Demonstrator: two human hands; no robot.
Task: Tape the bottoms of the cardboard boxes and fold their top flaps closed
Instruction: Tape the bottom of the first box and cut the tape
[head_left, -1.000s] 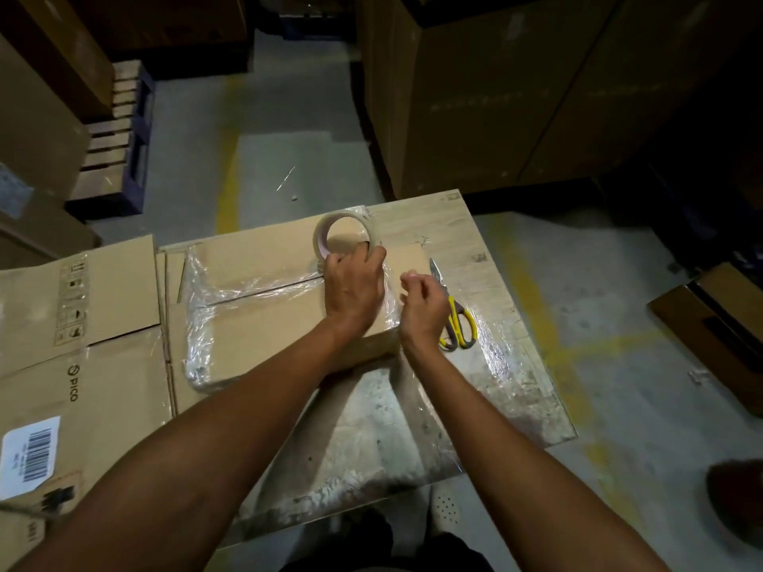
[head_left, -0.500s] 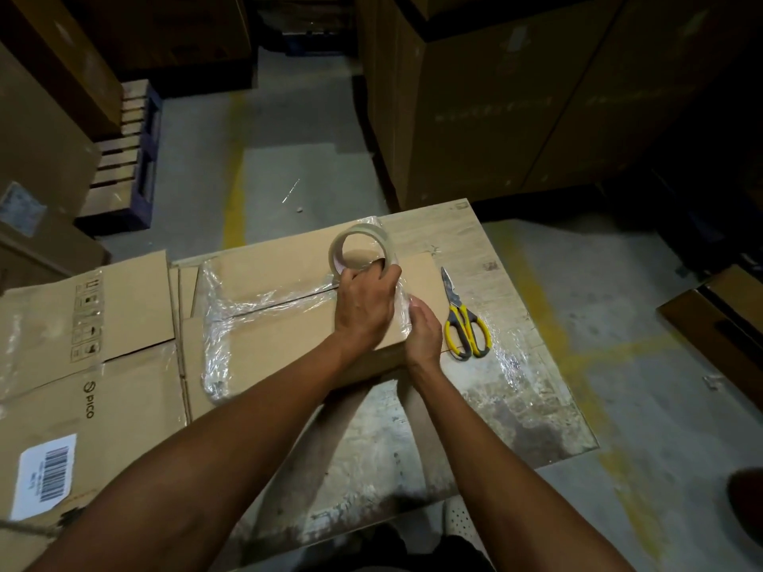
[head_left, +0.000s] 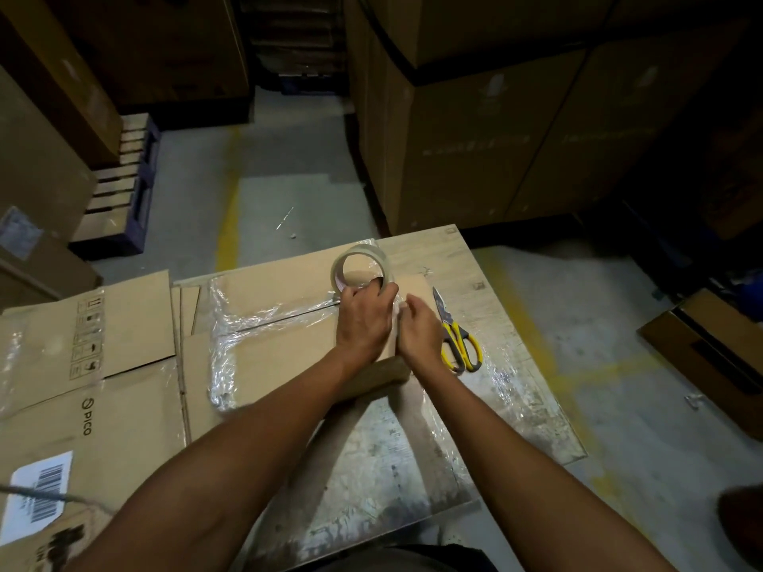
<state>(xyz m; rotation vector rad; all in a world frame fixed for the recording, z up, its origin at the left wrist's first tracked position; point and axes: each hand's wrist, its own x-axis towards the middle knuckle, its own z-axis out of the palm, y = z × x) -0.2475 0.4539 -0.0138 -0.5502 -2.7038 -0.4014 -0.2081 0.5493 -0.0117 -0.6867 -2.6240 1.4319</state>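
Right at the middle of the bench point(head_left: 433, 258), a cardboard box point(head_left: 280, 353) lies with its flap seam facing up, running from its left end toward its right end. Crinkled clear film point(head_left: 223, 324) covers the left end and trails along the seam. The left hand point(head_left: 363, 324) rests on the box's right end with its fingers curled round the lower part of a tape roll point(head_left: 365, 250), which stands upright on edge above the seam near the bench's far edge. The right hand point(head_left: 421, 332) is pressed against the left hand at the box's right edge, its fingers curled inward beside a small pale patch; whether they pinch the tape's loose end cannot be told. Just beside that hand, yellow-handled scissors point(head_left: 458, 344) lie flat on the bench, blades pointing toward the far edge. Off the bench's left edge lie flattened cartons point(head_left: 124, 406), one bearing a barcode label point(head_left: 41, 489). Beyond them a wooden pallet point(head_left: 119, 192) sits on the floor, and tall stacked cartons point(head_left: 475, 138) stand behind the bench's far right corner.
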